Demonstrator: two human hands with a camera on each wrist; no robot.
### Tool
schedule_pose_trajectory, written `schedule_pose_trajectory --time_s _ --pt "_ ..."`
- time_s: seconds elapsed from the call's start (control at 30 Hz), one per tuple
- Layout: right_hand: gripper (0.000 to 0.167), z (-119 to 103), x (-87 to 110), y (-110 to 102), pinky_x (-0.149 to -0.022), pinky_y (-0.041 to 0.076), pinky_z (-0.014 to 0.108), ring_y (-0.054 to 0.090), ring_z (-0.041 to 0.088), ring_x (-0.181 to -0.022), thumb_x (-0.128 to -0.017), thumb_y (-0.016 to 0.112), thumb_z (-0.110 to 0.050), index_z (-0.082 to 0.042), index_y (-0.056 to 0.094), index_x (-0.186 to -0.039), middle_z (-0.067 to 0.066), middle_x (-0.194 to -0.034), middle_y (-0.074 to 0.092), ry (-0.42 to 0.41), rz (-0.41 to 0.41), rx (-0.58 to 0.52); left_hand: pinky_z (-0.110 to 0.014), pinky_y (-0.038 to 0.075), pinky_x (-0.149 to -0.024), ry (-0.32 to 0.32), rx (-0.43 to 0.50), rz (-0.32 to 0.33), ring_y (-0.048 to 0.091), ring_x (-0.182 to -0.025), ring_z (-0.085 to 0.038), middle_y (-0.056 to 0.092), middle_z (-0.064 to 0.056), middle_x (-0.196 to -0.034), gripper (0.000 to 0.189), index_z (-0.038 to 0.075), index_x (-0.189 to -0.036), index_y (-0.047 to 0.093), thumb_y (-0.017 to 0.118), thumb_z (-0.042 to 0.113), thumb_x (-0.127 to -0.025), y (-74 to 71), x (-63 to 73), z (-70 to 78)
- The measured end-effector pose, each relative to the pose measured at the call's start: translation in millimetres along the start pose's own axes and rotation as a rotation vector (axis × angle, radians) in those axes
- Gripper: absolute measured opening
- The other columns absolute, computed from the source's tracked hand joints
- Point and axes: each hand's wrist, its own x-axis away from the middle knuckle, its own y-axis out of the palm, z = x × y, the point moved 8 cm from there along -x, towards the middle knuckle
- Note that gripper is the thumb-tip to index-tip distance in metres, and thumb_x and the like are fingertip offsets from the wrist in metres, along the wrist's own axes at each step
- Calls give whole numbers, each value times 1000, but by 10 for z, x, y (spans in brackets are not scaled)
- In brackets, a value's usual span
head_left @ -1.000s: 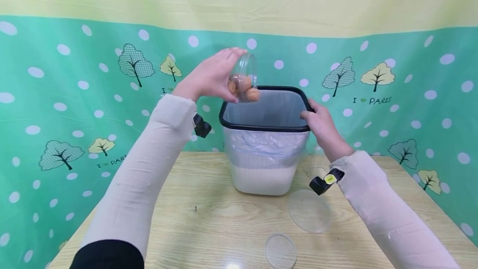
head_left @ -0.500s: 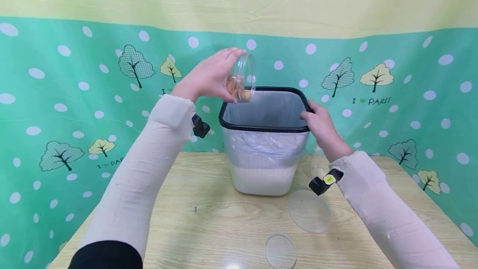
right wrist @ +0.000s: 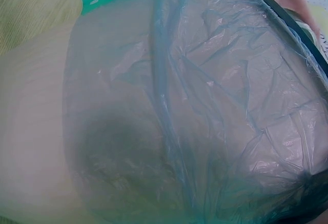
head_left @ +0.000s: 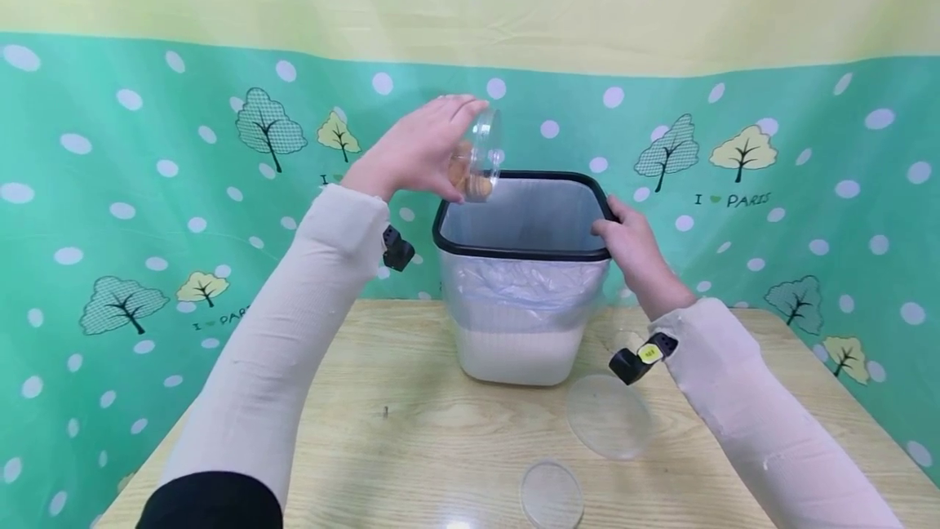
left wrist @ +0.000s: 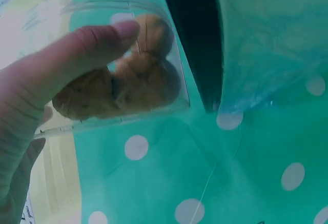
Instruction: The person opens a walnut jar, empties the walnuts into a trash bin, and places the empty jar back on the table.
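Note:
My left hand grips a clear round jar, tipped on its side with its mouth facing right above the bin's left back corner. Several brown walnuts lie inside along the lower wall; the left wrist view shows the walnuts close up beyond my thumb. Below is a white trash bin with a black rim and a bluish plastic liner folded over its outside. My right hand holds the rim on the right side, thumb over the edge. What lies at the bin's bottom is hidden.
Two clear round lids lie on the wooden table: a larger lid before the bin and a smaller lid nearer me. Behind my right wrist, something transparent is mostly hidden. A patterned green cloth hangs behind the table.
Fewer walnuts show at the jar's mouth than one second ago; the one sticking out there has gone from view. Both hands and the bin stay nearly in place.

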Motion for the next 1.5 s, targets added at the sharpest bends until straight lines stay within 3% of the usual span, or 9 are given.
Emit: schedule_pose_trajectory --time_s 0.3,0.5,0.7,0.93,1.17,1.5 --pt "68 -2 6 5 -110 26 39 9 23 -142 -88 40 -5 -3 9 -149 10 -156 7 -5 2 -6 -40 22 -114 11 27 22 23 -139 -29 28 -14 -150 116 4 -147 20 88 39 -59 -5 -2 28" --pt "68 2 -2 13 -111 25 39 9 23 -142 -88 40 -5 -2 9 -149 10 -156 7 -7 0 -7 -41 20 -114 -9 47 -3 21 -140 -30 25 -14 -151 117 4 -147 18 88 40 -60 35 13 6" --pt "68 2 1 7 -111 25 40 8 24 -142 -89 40 -5 -2 9 -149 11 -156 7 -11 2 -1 -40 19 -115 -13 31 15 22 -140 -29 26 -14 -151 117 4 -147 19 87 41 -60 40 5 -6" --pt "67 -3 9 10 -111 26 40 9 24 -142 -89 39 -6 -4 8 -149 11 -156 6 -9 -3 1 -38 25 -112 -26 127 17 23 -139 -24 26 -8 -151 117 8 -148 18 87 43 -60 28 5 11" --pt "67 -4 6 5 -111 26 40 8 24 -142 -90 40 -6 -5 8 -149 10 -156 6 -10 -4 10 -40 20 -114 -62 96 -15 17 -142 -25 21 -10 -154 117 8 -149 15 86 42 -62 60 25 -50" --pt "68 -8 -1 -13 -111 26 40 9 24 -142 -89 40 -6 -4 9 -149 11 -156 8 -8 5 19 -39 19 -115 -41 60 9 19 -141 -27 24 -12 -152 117 6 -148 17 87 42 -61 44 4 -27"
